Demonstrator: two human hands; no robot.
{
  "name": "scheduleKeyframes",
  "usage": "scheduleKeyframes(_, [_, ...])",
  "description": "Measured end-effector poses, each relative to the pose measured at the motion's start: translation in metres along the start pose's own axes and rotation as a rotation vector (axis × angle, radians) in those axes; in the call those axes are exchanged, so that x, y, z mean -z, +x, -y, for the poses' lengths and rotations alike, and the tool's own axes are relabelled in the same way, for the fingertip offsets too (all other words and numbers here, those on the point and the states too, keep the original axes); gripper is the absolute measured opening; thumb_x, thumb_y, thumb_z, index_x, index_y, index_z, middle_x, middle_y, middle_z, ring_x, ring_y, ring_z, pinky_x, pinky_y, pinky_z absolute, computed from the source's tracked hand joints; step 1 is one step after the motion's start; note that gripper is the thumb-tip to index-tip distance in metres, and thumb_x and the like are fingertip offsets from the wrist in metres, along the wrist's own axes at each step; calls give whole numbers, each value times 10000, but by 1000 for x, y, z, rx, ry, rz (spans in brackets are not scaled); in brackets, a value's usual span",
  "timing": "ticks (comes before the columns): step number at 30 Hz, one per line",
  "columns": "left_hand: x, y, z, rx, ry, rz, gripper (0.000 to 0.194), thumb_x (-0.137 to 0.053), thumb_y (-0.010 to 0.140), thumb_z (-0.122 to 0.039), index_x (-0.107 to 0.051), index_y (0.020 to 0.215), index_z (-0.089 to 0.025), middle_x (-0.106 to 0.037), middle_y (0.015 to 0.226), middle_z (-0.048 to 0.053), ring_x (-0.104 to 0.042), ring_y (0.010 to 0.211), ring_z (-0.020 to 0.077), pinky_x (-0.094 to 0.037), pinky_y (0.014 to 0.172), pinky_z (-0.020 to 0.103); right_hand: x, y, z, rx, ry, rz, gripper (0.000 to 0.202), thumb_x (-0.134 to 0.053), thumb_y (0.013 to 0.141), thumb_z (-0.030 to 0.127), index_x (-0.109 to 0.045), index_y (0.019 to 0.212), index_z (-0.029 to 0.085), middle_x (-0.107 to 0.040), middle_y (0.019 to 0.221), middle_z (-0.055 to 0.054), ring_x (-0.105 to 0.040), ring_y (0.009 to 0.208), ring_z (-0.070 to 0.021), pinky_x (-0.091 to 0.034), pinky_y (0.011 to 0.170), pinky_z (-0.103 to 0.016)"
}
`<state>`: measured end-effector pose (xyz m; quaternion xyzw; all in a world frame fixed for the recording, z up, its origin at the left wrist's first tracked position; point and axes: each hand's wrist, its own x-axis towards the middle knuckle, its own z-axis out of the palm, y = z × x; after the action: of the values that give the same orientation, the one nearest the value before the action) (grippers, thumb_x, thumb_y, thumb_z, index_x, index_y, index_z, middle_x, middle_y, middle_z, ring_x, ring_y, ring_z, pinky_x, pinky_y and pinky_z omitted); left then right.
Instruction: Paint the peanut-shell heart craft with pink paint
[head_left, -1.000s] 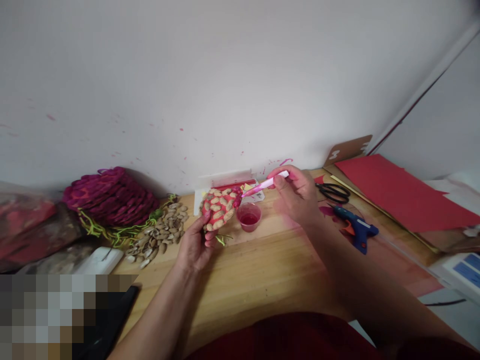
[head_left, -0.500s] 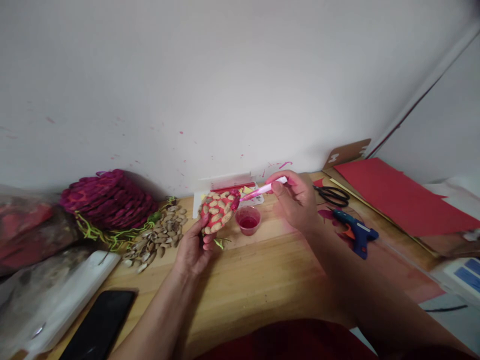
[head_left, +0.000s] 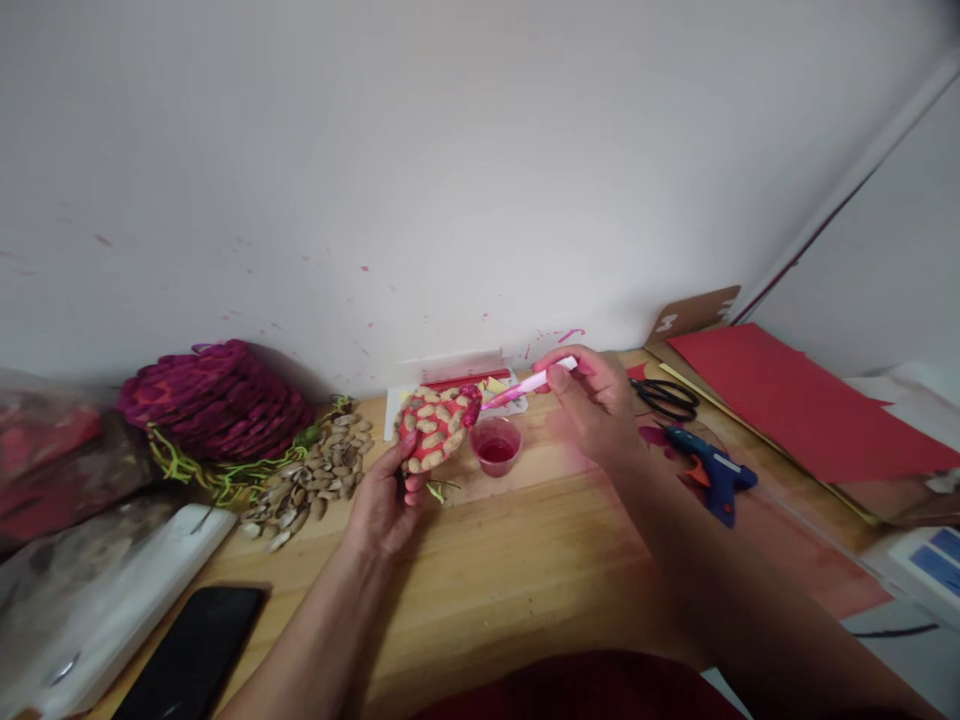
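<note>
Pinched at its lower left edge, a red disc covered in peanut shells [head_left: 433, 428] is held tilted above the table by my left hand [head_left: 386, 500]. The shells along its right edge are dark magenta; the others are pale tan. My right hand [head_left: 592, 400] grips a pink-stained white paintbrush [head_left: 536, 381], its tip at the magenta edge of the disc. Just below the brush stands a small clear plastic cup [head_left: 497, 446] with red-magenta liquid in it.
Left are a stack of magenta-painted shell discs [head_left: 217, 400], loose peanut shells [head_left: 315, 480], a white power strip [head_left: 150, 610] and a black phone [head_left: 191, 655]. Right are black scissors [head_left: 667, 398], a blue glue gun [head_left: 716, 475] and red sheets [head_left: 810, 400]. Behind rises a paint-spotted wall [head_left: 450, 200].
Very little differs. Both hands hold nearly the same pose, the brush tip staying at the disc's right edge. The view has shifted slightly.
</note>
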<state>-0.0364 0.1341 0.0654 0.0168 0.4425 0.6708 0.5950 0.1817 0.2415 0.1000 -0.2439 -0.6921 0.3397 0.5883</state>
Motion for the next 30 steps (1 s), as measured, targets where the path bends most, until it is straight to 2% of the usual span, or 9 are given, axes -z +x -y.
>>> scheduleKeyframes(3, [2, 1, 0, 29, 1, 27, 181, -685, 938, -134, -556, 816, -169, -476, 530, -82, -356, 309, 25, -270, 272, 90, -1, 1, -1, -39, 7, 17, 313, -677, 985, 529, -705, 883, 235, -690, 753, 4, -618, 692, -147, -511, 648, -283])
scheduleKeyframes(8, [4, 2, 1, 22, 15, 34, 211, -675, 961, -159, -547, 793, -166, -484, 512, -79, -330, 295, 20, -276, 273, 90, 0, 2, 0, -29, -32, -47, 323, -685, 973, 543, -700, 872, 237, -644, 729, 10, -595, 675, -149, -511, 627, -285])
scheduleKeyframes(11, [3, 2, 1, 11, 15, 15, 184, -634, 978, -146, -571, 805, -155, -501, 521, -65, -355, 304, 26, -263, 268, 92, 1, 3, 0, -35, -24, -14, 325, -686, 976, 538, -698, 859, 236, -623, 697, 17, -584, 657, -146, -511, 628, -285])
scheduleKeyframes(14, [2, 2, 1, 7, 14, 12, 194, -600, 989, -141, -577, 797, -151, -485, 514, -64, -356, 307, 29, -261, 267, 94, 1, 3, -2, -37, -13, -38, 321, -694, 974, 537, -702, 872, 233, -652, 720, 12, -606, 671, -146, -512, 628, -281])
scheduleKeyframes(17, [2, 2, 1, 2, 22, 11, 183, -652, 956, -141, -568, 795, -158, -475, 514, -73, -355, 311, 29, -269, 269, 95, 0, 3, -5, -60, 8, -87, 333, -716, 954, 558, -701, 879, 234, -704, 768, -2, -639, 701, -154, -526, 645, -285])
scheduleKeyframes(21, [1, 1, 1, -12, 34, 14, 181, -713, 918, -143, -566, 816, -164, -484, 525, -80, -366, 325, 28, -261, 274, 91, 0, 3, -4, -57, 18, -29, 335, -701, 958, 561, -717, 895, 233, -717, 778, -6, -625, 685, -150, -534, 653, -292])
scheduleKeyframes(26, [-1, -1, 2, -51, 65, -21, 229, -734, 909, -165, -549, 773, -170, -469, 502, -82, -363, 321, 28, -245, 277, 94, 0, 1, -3, -17, -25, -79, 301, -698, 973, 527, -714, 898, 236, -679, 769, 0, -599, 700, -151, -513, 660, -292])
scheduleKeyframes(30, [-3, -2, 2, -73, 88, -24, 219, -707, 920, -168, -564, 754, -161, -491, 498, -66, -375, 325, 29, -248, 282, 96, 0, 1, -2, -13, 8, -23, 288, -689, 982, 509, -713, 900, 234, -666, 757, 7, -599, 687, -146, -517, 666, -293])
